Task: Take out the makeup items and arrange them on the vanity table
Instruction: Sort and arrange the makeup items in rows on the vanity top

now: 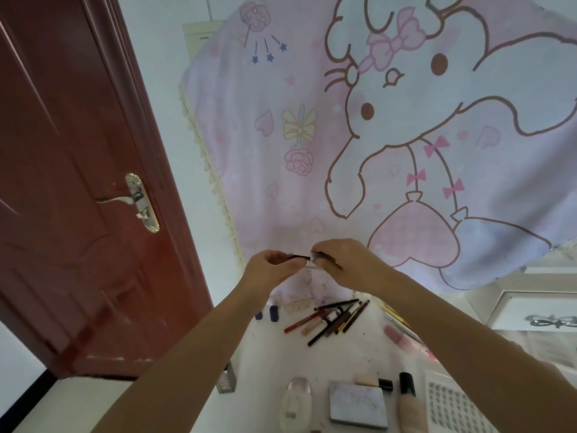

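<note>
Hands: both are raised above the table point(249, 354), close together, fingertips almost meeting in front of the pink cloth point(312, 135).
Left hand point(271, 269): fingers and thumb curled, pinching the dark end of a thin stick point(302, 258).
Right hand point(338, 260): fingers bent over, pinching the other end, where a small white-and-silver piece shows just below the fingertips.
Stick: held level between the two hands, in the air, well above the tabletop; only a short dark stretch shows in the gap between the fingers, the rest is hidden inside both grips. What kind of item it is I cannot tell.
Pencils point(331, 317): a loose bunch of red, brown and black sticks lying fanned on the table below the hands, touching and crossing one another.
Blue caps point(273, 314): two small dark blue pieces stand just left of the pencils.
Pink tube point(396, 336): lies to the right of the pencils, partly behind the right forearm.
Palette point(359, 404): a flat marbled square at the near edge.
Bottles: a clear bottle point(296, 401) lies left of the palette; a beige bottle point(409, 401) with a black cap lies right of it.
Basket point(452, 404): white, perforated, at the right, beside the beige bottle.
Door point(78, 182): red-brown, with a metal handle, to the left.
</note>
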A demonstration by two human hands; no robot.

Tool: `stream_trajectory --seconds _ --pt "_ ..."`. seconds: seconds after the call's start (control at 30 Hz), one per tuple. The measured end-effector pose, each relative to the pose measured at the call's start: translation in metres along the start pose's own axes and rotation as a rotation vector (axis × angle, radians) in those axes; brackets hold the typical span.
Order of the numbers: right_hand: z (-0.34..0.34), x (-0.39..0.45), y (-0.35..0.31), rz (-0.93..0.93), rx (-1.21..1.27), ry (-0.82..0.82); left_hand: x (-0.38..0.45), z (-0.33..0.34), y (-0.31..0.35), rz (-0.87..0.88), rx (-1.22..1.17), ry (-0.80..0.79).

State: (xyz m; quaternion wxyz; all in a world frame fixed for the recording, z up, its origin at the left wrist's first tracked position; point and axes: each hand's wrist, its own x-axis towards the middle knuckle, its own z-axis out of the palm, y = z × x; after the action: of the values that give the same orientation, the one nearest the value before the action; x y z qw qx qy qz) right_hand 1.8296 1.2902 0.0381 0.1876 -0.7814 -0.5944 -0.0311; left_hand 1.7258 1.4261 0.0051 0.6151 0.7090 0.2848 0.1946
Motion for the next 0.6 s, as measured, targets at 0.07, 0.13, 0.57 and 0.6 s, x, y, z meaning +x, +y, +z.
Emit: stream_trajectory --seconds 0.07,0.13,0.57,0.6 --pt "0.003 0.001 0.0 0.01 0.046 -0.007 0.0 -0.003 -0.004 -0.012 0.014 0.005" --pt "0.006 0.001 -0.002 0.037 0.149 0.013 0.0 -0.007 -0.009 -0.003 0.012 0.005" --pt "0.085 0.01 -0.004 0.144 0.346 -0.065 -0.038 -0.034 -0.097 -0.112 -0.213 -0.147" --pt "0.096 0.01 -0.004 0.163 0.357 -0.076 -0.043 -0.034 -0.111 -0.133 -0.203 -0.149"
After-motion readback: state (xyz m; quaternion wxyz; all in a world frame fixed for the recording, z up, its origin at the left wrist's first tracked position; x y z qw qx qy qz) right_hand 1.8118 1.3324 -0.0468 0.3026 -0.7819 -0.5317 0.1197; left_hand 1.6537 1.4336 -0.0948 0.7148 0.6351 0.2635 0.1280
